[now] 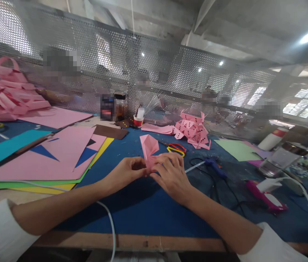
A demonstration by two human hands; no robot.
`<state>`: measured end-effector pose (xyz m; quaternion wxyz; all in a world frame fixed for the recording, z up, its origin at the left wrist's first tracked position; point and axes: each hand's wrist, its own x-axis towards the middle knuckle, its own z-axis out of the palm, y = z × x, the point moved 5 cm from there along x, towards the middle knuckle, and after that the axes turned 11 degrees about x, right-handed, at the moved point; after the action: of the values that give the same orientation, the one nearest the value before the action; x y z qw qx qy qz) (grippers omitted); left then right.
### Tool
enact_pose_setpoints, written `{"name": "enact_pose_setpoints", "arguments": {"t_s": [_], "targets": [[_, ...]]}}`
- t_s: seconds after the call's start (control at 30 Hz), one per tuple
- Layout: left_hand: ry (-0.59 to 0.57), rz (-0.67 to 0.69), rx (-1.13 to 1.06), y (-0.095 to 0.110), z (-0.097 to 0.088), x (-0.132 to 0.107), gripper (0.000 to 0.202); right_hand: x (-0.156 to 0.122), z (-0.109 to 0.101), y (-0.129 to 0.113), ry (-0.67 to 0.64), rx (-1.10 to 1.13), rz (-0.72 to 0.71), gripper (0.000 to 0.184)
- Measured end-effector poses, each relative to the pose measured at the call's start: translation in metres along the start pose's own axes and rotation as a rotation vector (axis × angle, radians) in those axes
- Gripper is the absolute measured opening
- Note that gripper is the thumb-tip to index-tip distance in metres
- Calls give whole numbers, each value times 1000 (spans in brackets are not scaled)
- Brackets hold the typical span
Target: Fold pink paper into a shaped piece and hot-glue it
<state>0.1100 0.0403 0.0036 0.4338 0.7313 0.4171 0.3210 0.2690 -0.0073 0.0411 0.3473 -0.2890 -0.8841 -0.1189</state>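
A folded piece of pink paper (pixel 150 145) stands up between my two hands, above the blue table mat. My left hand (pixel 128 171) pinches its lower left edge between thumb and fingers. From the right, my right hand (pixel 171 174) grips the lower part, its fingers bent over the paper and hiding some of it. Just behind my right hand lie scissors (pixel 179 148) with red and yellow handles. A blue glue gun (pixel 215 166) rests to the right of that hand, its cable curling over the mat.
Pink, green and yellow sheets (pixel 58 156) are stacked at the left, below a heap of pink strips (pixel 9 92). Dotted pink pieces (pixel 192 129) pile up near the mesh screen (pixel 164 72). A glass jar (pixel 282 158) and a magenta device (pixel 267 196) stand right. A white cable (pixel 110 218) crosses the front edge.
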Motion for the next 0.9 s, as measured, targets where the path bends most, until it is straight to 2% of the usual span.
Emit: {"name": "enact_pose_setpoints", "arguments": {"t_s": [0.27,0.43,0.63,0.77,0.9], "targets": [[59,13,-49,12,-9,0,21,-1,-9,1,104,25,50,19],[72,26,-133,15,-11,-1,23,-4,-5,13,152,177,224,20],[115,-24,-109,13,-15,-2,23,-6,14,29,33,552,482,25],[94,-24,-137,13,-15,-3,23,-8,19,37,1,762,655,29],[69,-19,-160,12,-12,-3,22,-7,22,34,-52,868,687,33]]}}
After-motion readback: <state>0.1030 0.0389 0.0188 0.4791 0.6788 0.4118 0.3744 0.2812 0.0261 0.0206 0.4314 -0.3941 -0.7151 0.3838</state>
